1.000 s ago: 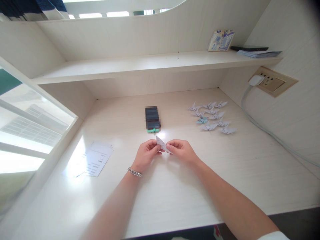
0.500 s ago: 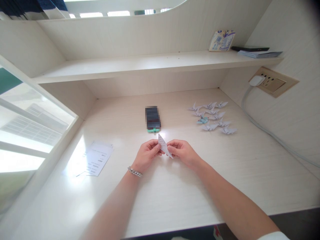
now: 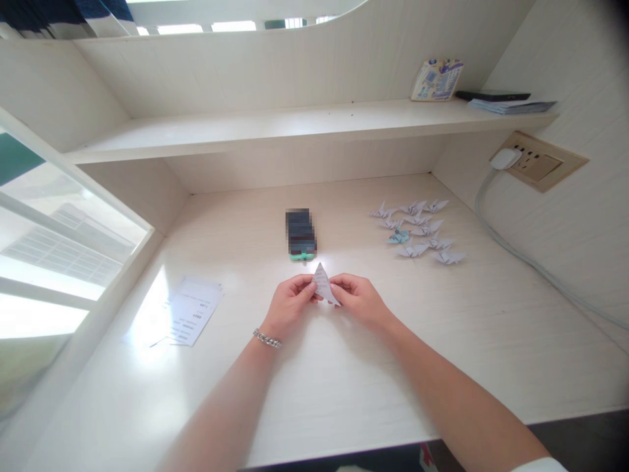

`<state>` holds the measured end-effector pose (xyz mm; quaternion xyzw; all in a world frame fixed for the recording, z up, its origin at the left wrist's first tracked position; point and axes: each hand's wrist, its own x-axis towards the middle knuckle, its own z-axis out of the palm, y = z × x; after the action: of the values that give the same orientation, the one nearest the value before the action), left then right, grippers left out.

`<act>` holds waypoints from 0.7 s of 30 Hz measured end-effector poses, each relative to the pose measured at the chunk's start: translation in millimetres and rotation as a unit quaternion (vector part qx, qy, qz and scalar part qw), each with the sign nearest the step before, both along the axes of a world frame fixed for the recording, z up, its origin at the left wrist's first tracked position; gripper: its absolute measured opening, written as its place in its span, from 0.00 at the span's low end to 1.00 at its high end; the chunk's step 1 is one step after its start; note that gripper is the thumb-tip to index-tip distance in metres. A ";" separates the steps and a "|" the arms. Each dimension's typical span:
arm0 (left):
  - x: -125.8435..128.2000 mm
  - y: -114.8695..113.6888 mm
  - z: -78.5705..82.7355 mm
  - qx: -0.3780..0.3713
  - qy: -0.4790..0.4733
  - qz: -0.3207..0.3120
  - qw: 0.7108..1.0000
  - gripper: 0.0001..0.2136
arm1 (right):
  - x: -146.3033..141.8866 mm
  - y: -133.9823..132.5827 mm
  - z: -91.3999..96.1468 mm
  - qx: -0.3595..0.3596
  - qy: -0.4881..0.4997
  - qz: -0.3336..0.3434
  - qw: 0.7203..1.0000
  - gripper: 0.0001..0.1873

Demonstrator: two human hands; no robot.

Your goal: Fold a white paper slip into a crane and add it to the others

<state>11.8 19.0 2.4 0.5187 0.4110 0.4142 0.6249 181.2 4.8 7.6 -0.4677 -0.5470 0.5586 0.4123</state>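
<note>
A small folded piece of paper [image 3: 323, 286], white with print on it, is held up over the desk in a pointed, roughly triangular shape. My left hand [image 3: 293, 298] pinches its left side between thumb and fingers. On the other side, my right hand [image 3: 358, 296] grips the right edge the same way. Part of the paper is hidden behind my fingertips. Just beyond it lies a dark phone-like object [image 3: 301, 231], blurred out, with a green end. To the right, several folded paper cranes [image 3: 426, 229] stand in a cluster, mostly white with one blue crane [image 3: 398, 236].
Printed paper sheets [image 3: 194, 311] lie on the desk at left, beside a window. A shelf [image 3: 295, 128] crosses the back, holding a snack-like packet [image 3: 437, 80] and a paper stack [image 3: 511, 106]. A charger cable [image 3: 535, 264] runs down from the wall socket [image 3: 545, 162].
The folded paper has turned in my fingers, from a narrow slanted shape to a broader triangle with more of its face showing. Both hands stay in nearly the same place.
</note>
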 end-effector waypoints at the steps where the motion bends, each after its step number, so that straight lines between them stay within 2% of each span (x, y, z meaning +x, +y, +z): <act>1: 0.8 -0.4 0.4 0.010 0.013 0.003 1.000 0.14 | -0.7 -0.5 -0.4 0.015 -0.024 -0.008 1.000 0.11; 6: 4.9 -5.3 5.6 0.056 0.077 -0.014 0.995 0.14 | -2.7 -3.5 1.0 0.042 -0.092 -0.024 0.995 0.10; 10: 7.9 -11.4 4.8 0.059 0.104 -0.013 0.993 0.19 | -3.7 -7.1 1.2 0.143 -0.195 -0.097 0.965 0.09; 12: 9.9 -14.1 2.6 0.055 0.108 -0.006 0.993 0.23 | -4.9 -8.7 0.2 0.196 -0.228 -0.117 0.947 0.09; 14: 12.1 -16.0 1.1 0.061 0.114 -0.001 0.992 0.23 | -6.3 -9.6 -0.5 0.223 -0.238 -0.125 0.937 0.10; 17: 15.1 -17.2 1.9 0.079 0.116 0.004 0.990 0.21 | -8.3 -9.2 -1.1 0.214 -0.224 -0.142 0.940 0.11; 21: 17.2 -17.8 5.1 0.129 0.131 -0.013 0.983 0.22 | -9.1 -7.1 -3.5 0.158 -0.178 -0.137 0.962 0.15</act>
<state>29.0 1.3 7.4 0.6498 0.4258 0.3842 0.4988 172.2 -2.4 4.0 -0.5589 -0.6233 0.3111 0.4498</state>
